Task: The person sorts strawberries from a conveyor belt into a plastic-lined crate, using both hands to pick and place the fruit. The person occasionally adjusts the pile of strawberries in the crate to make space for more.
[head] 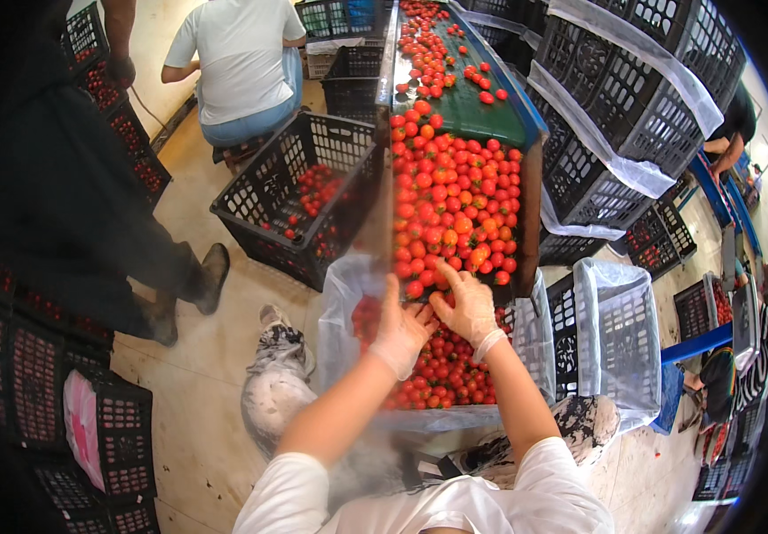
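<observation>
Cherry tomatoes (451,193) lie heaped at the lower end of a chute with a green conveyor belt (474,117) behind it. My left hand (403,330), in a thin clear glove, is at the chute's lower lip, fingers apart and pointing to the right. Beside it my right hand (467,307), gloved too, reaches its fingers to the lowest tomatoes of the heap; no tomato is plainly gripped. Beneath both hands stands a crate lined with clear plastic (451,419), holding many red tomatoes (434,384).
A black crate (270,237) with some tomatoes stands left of the chute. A plastic-lined crate (624,340) is at the right, below tall crate stacks (624,87). One person (244,60) sits ahead; another (77,173) stands at the left near stacked crates (117,427).
</observation>
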`<state>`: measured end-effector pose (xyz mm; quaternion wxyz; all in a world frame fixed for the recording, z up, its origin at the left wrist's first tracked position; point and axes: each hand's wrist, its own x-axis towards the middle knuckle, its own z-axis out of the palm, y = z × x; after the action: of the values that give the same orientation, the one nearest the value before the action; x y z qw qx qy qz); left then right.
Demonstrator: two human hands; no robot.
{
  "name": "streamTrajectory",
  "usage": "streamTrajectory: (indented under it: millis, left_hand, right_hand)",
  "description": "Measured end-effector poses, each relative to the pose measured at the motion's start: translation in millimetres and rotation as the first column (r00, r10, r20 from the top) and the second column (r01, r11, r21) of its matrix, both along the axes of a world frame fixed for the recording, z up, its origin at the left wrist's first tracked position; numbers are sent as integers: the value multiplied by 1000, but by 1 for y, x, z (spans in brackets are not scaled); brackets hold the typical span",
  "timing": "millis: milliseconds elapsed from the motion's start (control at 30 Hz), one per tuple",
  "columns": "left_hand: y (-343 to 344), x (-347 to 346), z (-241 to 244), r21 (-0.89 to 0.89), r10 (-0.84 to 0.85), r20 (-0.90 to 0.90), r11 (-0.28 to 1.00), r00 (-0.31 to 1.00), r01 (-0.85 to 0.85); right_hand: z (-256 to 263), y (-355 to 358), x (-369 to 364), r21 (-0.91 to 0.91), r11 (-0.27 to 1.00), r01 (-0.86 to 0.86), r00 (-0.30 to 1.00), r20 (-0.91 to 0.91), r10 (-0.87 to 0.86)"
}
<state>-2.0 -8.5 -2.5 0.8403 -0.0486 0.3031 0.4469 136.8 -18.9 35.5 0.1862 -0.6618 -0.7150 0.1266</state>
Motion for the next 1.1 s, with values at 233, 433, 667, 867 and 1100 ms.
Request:
streamTrajectory:
  millis: [233,433,667,867,1100]
  left_hand:
    - [-1,6,9,22,-27,47,999,999,26]
    - [1,8,11,166,-27,269,986,963,-19]
    - [-1,3,3,87,-12,82,996,997,5]
    - [-1,8,3,-12,-41,-100,999,994,41]
    - [-4,3,9,45,-48,-114,998,992,53]
  right_hand:
    - [3,36,-24,346,935,-82,996,45,71]
    - [-14,32,-33,187,974,-128,991,59,119]
    - [9,-4,0,91,972,-217,976,46,214]
    - [-22,31,60,507,842,186,981,-42,-191]
    - [-27,53,38,534,825,185,982,-137,-132]
